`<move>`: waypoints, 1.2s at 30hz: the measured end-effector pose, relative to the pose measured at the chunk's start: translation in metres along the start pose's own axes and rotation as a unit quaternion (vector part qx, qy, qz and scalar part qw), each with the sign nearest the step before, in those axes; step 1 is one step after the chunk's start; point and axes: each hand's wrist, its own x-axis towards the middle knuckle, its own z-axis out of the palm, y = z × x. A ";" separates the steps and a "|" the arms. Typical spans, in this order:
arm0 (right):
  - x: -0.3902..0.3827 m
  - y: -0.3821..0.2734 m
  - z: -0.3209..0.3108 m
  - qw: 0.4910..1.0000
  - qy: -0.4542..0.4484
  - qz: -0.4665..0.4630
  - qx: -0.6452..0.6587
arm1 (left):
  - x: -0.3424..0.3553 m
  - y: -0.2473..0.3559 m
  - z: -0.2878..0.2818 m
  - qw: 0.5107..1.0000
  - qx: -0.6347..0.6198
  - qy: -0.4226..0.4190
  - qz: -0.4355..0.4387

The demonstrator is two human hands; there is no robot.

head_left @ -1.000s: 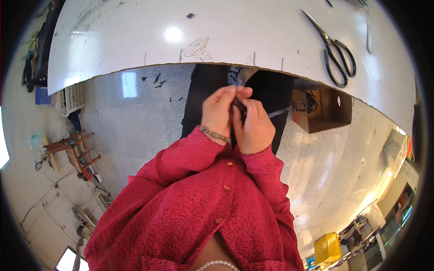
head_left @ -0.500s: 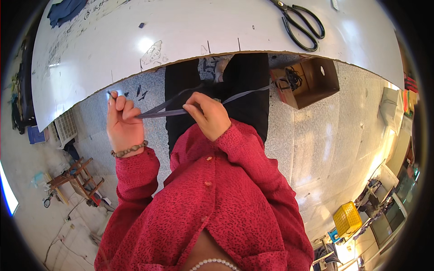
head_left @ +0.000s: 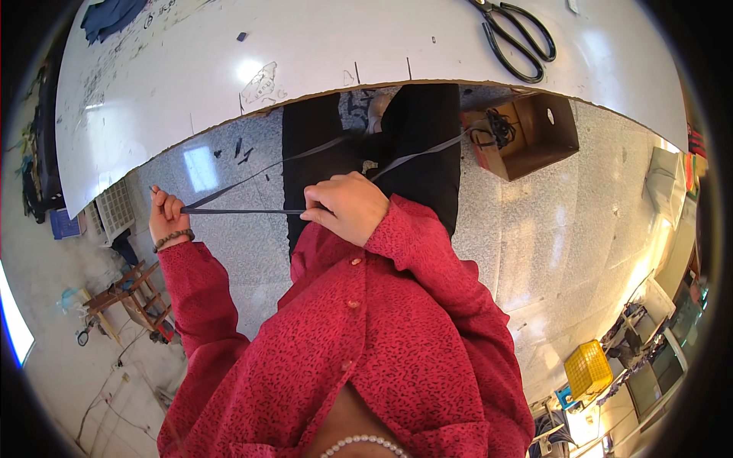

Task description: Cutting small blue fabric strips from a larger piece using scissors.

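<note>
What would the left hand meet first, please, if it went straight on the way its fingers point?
Probably the table edge, just ahead of the left hand, though depth is unclear.

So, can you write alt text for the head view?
A person's left hand and right hand hold a dark strip straight between them, in front of a red shirt. Black scissors lie on a white table; a cardboard box is at right.

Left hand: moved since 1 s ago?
Yes. The left hand has moved to the person's left, out from over the lap, and is now much farther from the cardboard box.
</note>
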 end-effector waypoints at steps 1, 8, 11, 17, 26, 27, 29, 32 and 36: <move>-0.002 -0.002 0.000 0.999 -0.011 -0.013 -0.048 | 0.007 0.011 -0.013 1.000 0.011 0.008 0.014; -0.012 -0.007 -0.007 0.991 -0.108 0.013 -0.081 | 0.049 0.116 -0.117 0.969 0.166 0.143 0.112; -0.016 -0.006 -0.008 0.992 -0.116 0.020 -0.041 | 0.071 0.194 -0.185 0.944 0.247 0.175 0.128; -0.031 0.003 -0.017 0.982 -0.161 0.101 -0.015 | 0.084 0.344 -0.299 0.798 0.389 0.384 0.253; -0.007 -0.003 -0.002 0.990 -0.109 0.089 -0.021 | 0.008 0.001 -0.055 0.748 0.631 -0.032 0.204; -0.002 -0.006 0.004 0.989 -0.118 0.082 -0.023 | -0.023 -0.062 -0.021 0.777 0.592 -0.129 0.170; 0.002 -0.009 0.011 0.992 -0.104 0.058 -0.031 | -0.073 -0.144 0.042 0.859 0.479 -0.177 -0.024; 0.003 -0.006 0.012 0.993 -0.080 0.074 -0.040 | -0.104 -0.176 0.092 0.838 0.503 -0.177 -0.114; -0.003 0.002 0.005 0.993 -0.081 0.078 -0.025 | -0.099 -0.160 0.089 0.798 0.583 -0.151 -0.023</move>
